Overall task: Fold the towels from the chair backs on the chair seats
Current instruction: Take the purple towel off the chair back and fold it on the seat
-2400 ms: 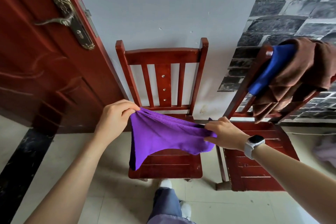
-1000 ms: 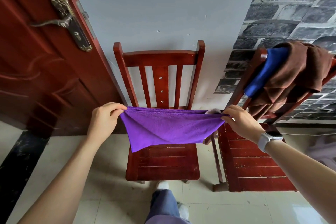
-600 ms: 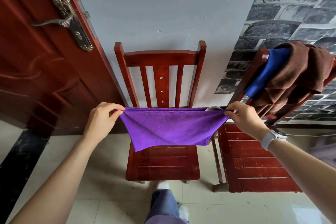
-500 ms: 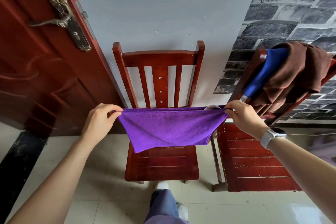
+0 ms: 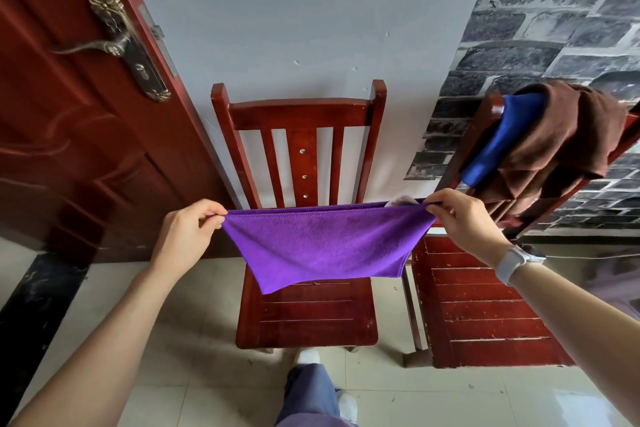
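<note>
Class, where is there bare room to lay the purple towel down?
Both seats are bare: the middle chair below the towel, and the right chair. The right chair's back is crowded with brown and blue towels.

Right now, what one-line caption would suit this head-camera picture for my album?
Left hand and right hand pinch a purple microfibre towel taut above the red wooden chair.

A dark red door [image 5: 69,135] with a brass handle [image 5: 114,42] adjoins a pale grey wall [image 5: 294,10], brick-pattern wallpaper [image 5: 554,10] and beige floor tiles [image 5: 194,340].
</note>
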A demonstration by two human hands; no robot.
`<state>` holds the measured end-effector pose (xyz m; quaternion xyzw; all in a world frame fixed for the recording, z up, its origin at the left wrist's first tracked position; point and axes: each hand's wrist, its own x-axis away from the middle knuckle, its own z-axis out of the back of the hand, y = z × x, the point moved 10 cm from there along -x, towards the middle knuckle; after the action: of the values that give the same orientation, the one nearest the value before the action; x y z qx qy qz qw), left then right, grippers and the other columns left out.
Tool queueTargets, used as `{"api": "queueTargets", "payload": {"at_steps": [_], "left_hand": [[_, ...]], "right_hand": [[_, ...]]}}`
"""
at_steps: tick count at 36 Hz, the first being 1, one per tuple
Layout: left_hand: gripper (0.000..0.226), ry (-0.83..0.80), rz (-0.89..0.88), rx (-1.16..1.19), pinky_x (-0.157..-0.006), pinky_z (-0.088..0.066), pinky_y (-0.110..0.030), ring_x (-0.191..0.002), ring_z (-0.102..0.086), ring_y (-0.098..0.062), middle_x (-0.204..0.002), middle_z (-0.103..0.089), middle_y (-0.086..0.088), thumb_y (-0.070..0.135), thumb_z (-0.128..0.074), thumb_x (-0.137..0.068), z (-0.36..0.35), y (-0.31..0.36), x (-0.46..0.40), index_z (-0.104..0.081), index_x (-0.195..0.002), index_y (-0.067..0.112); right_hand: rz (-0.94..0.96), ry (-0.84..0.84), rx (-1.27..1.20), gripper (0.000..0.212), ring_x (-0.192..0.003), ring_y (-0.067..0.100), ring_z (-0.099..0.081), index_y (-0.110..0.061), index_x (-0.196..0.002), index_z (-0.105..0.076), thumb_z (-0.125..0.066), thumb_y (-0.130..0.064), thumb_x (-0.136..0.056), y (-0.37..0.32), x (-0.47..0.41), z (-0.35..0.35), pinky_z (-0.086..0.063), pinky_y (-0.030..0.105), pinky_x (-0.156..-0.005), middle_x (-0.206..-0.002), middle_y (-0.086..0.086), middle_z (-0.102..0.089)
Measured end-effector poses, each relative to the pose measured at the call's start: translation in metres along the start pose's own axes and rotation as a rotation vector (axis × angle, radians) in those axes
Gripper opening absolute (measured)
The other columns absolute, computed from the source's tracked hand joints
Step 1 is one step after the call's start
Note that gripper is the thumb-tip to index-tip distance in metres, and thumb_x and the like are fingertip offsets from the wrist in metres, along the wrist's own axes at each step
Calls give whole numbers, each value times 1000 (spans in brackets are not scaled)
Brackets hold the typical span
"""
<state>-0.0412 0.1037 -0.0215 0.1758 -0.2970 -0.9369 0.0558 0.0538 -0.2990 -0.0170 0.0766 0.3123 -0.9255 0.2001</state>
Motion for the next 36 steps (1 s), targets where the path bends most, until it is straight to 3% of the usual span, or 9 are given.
{"api": "queueTargets", "payload": {"at_steps": [3,6,8,11,14,19,24,30,36], "left_hand": [[14,11,12,0,-65,-41,-15,-63,-61,-4,-71,-65,4,-5,-66,-77,-1,-3,0,-68,-84,7],[16,0,52,9,-67,-42,-18,-70,-62,-8,-74,-64,7,-3,-68,-76,-4,-10,-1,-66,-85,11],[19,-14,71,37,-67,-43,-13,-74,-64,-7,-77,-66,8,-1,-68,-76,-7,-15,-1,-64,-86,14],[19,-23,66,37,-65,-40,1,-73,-63,-2,-79,-66,11,0,-69,-76,-9,-16,-1,-66,-88,15],[18,-31,56,24,-66,-41,-3,-74,-64,-5,-81,-67,10,1,-69,-76,-12,-16,-1,-69,-87,16],[17,-36,52,25,-72,-48,-24,-78,-66,-14,-85,-71,1,-2,-68,-77,-15,-16,-1,-70,-88,12],[16,-16,90,30,-75,-51,-30,-79,-66,-20,-86,-71,-7,-2,-69,-76,-16,-16,-3,-70,-89,5],[17,2,145,-32,-77,-47,-29,-78,-64,-22,-90,-72,-12,-2,-68,-77,-19,-19,-6,-72,-92,3],[13,-79,166,-78,-68,-45,-25,-71,-55,-15,-87,-70,-15,-4,-68,-76,-32,-29,-13,-71,-88,0]], "right_hand": [[-46,4,-37,17,-72,17,-57,-8,-100,-62,-63,-4,-83,6,1,-1,-46,29,-73,-82,0,-61],[-34,-17,-14,30,-73,15,-58,-7,-113,-62,-63,-4,-83,5,1,-4,-43,22,-75,-85,-1,-61],[12,-40,10,23,-75,17,-59,-2,-105,-67,-63,1,-82,0,0,-6,-42,17,-75,-84,3,-64],[-4,-40,-17,12,-73,17,-59,1,-91,-69,-64,3,-80,1,0,-7,-46,26,-74,-80,7,-65],[-60,-58,-41,5,-68,16,-57,-2,-85,-68,-65,-2,-80,7,-1,-11,-46,27,-69,-75,1,-60],[-107,-102,-41,3,-67,11,-54,-7,-83,-67,-65,-6,-82,17,-2,-18,-38,14,-63,-74,-1,-60],[-73,-102,-4,6,-68,14,-55,-3,-84,-68,-65,1,-80,18,-5,-21,-35,10,-63,-75,0,-60],[-57,-92,9,4,-65,15,-55,-3,-79,-67,-68,1,-77,17,-10,-25,-41,21,-65,-73,7,-64],[-56,-96,14,4,-66,22,-57,-1,-78,-66,-68,3,-76,14,-22,-32,-47,32,-65,-72,11,-64]]}}
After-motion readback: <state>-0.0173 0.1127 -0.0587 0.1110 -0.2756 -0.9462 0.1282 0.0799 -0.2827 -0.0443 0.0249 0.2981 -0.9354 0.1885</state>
